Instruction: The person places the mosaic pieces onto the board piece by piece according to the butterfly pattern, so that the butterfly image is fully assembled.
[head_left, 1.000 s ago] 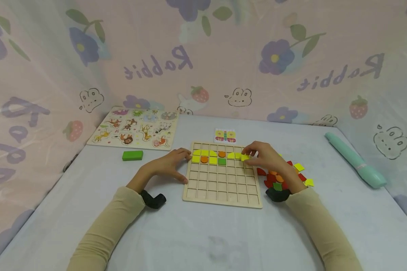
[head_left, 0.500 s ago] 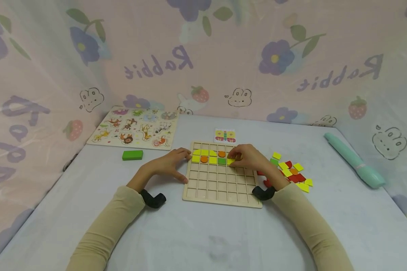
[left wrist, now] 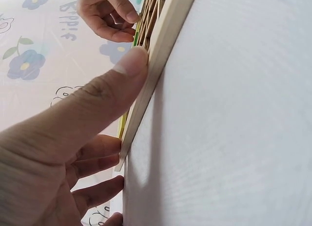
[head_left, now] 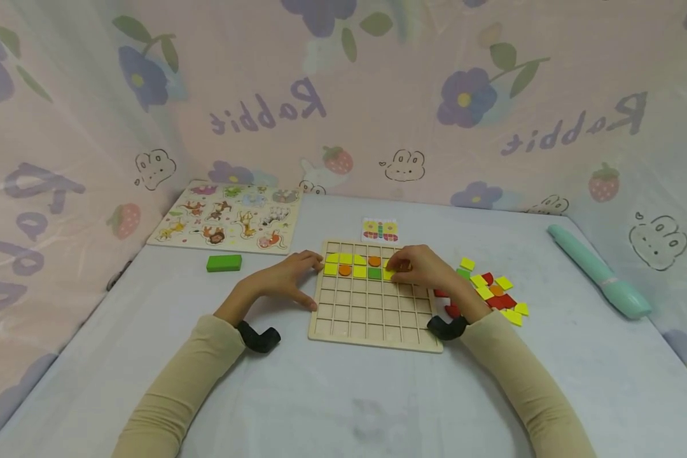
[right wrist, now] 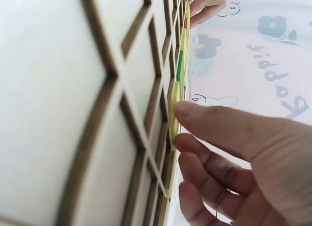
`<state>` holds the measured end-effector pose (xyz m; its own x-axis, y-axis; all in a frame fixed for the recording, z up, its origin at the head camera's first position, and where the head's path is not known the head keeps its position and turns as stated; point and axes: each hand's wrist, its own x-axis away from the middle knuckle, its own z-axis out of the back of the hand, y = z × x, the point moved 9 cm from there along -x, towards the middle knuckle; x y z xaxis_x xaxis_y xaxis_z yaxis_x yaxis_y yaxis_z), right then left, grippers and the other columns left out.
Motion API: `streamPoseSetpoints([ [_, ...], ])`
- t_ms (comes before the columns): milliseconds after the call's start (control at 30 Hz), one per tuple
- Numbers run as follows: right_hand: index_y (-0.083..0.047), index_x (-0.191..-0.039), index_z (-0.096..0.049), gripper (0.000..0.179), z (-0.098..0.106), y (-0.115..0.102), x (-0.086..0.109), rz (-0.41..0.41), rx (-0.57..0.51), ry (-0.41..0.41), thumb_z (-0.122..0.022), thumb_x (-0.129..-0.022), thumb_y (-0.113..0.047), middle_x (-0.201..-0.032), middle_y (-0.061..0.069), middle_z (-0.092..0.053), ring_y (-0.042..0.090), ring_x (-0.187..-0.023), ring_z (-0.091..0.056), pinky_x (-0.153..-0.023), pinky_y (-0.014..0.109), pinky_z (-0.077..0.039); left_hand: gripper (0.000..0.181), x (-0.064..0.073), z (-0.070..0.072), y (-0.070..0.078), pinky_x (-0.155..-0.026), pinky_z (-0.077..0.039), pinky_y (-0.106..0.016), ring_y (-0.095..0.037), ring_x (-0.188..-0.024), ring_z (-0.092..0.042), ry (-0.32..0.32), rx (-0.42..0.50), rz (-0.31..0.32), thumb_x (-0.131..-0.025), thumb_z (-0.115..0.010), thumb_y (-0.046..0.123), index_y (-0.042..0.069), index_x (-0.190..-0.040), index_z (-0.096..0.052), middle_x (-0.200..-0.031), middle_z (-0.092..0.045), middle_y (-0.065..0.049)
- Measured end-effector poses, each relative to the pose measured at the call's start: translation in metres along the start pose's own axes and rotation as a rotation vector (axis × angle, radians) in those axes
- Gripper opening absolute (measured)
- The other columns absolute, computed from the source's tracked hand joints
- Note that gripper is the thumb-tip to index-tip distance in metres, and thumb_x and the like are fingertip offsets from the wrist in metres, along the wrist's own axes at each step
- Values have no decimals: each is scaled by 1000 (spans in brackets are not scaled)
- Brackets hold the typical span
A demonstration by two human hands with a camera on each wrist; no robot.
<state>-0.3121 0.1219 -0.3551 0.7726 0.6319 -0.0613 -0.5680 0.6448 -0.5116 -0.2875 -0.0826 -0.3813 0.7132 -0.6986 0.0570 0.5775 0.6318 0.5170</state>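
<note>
A wooden grid board (head_left: 374, 318) lies mid-table, its far rows partly filled with yellow tiles, two orange round tiles (head_left: 345, 270) and a green square tile (head_left: 374, 273). My right hand (head_left: 426, 267) is over the board's far right, thumb and forefinger at a yellow square tile (head_left: 388, 273) just right of the green one. In the right wrist view the thumb lies on this yellow tile (right wrist: 175, 116), the other fingers curled below. My left hand (head_left: 280, 277) steadies the board's left edge, thumb and fingers spread along it; the left wrist view shows the thumb against the rim (left wrist: 146, 92).
A small pattern card (head_left: 380, 229) lies behind the board. Loose red, yellow, green and orange tiles (head_left: 500, 299) are piled to its right. An animal puzzle board (head_left: 226, 216), a green block (head_left: 224, 263) and a mint-coloured wand-like object (head_left: 601, 270) stand farther out.
My right hand has shifted left along the board with the yellow square tile, to the cell beside the green tile, then stayed there. The left hand has not moved.
</note>
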Motion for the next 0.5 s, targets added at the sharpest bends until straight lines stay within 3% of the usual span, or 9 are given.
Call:
streamPoseSetpoints([
  [233, -5, -100, -69, 21, 21, 10, 15, -30, 1, 67, -72, -81, -12, -90, 3, -66, 16, -77, -56, -68, 29, -50, 77, -2, -3, -1, -111, -24, -45, -30, -134, -28, -8, -5, 23, -68, -81, 42, 6, -127, -48, -144, -34, -11],
  [500, -5, -103, -68, 21, 69, 44, 62, -145, 55, 159, -69, -85, -15, -92, 4, -65, 18, -80, -54, -71, 25, -49, 74, 0, -1, 1, -111, -24, -46, -32, -134, -29, 3, -3, 25, -68, -81, 41, 6, -125, -49, -143, -35, -12],
])
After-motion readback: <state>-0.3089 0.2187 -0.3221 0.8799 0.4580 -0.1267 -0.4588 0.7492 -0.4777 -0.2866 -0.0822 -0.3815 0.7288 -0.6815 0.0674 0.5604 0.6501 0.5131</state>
